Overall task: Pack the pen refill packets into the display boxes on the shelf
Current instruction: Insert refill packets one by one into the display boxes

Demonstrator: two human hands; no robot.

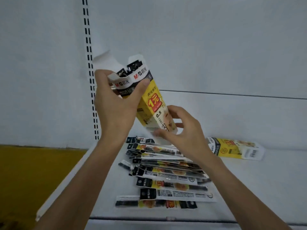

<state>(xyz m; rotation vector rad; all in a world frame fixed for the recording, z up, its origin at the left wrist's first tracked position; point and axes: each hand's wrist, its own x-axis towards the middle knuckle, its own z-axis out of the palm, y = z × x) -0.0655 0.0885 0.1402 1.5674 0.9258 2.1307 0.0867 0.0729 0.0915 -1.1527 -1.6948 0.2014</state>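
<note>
head view: both hands point(116, 103) grip m&g "0.5" display box point(154, 103).

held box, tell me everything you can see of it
The box is a cardboard carton, yellow and white with a black-and-white band and a red price mark. It is tilted, its top flaps open, dark packets showing inside. The left hand grips its upper part, the right hand its lower end.

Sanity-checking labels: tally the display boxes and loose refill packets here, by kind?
Display boxes: 2, the held box gripped by left hand and right hand, and the lying box on the shelf.
Loose refill packets: at least 9; they overlap, so the exact count is unclear.
Total: at least 11.
</note>
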